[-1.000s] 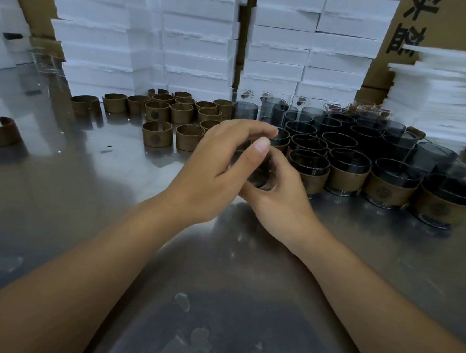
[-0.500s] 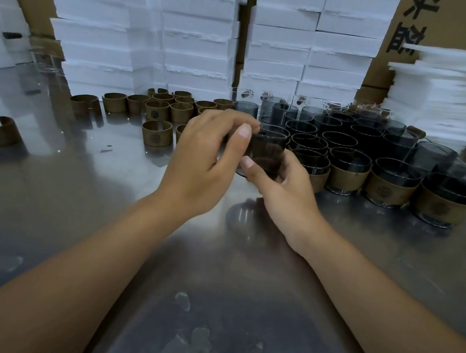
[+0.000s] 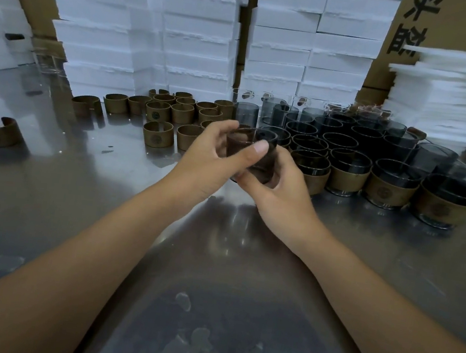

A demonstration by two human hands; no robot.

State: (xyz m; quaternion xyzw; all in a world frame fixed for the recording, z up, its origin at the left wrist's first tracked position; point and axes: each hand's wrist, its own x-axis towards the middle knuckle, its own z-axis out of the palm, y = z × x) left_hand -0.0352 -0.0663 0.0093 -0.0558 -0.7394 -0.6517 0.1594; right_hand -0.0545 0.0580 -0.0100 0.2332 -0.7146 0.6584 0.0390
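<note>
Left grip (image 3: 210, 158) curled in from the left, thumb forward, right grip (image 3: 279, 194) curled beneath, touching.

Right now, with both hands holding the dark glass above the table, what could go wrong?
1. The dark glass is lifted off the metal table, gripped only by the left hand and the right hand. If it slips, it could fall and crack.
2. The right hand is close to the front row of banded glasses. A sideways move might knock one over.
</note>
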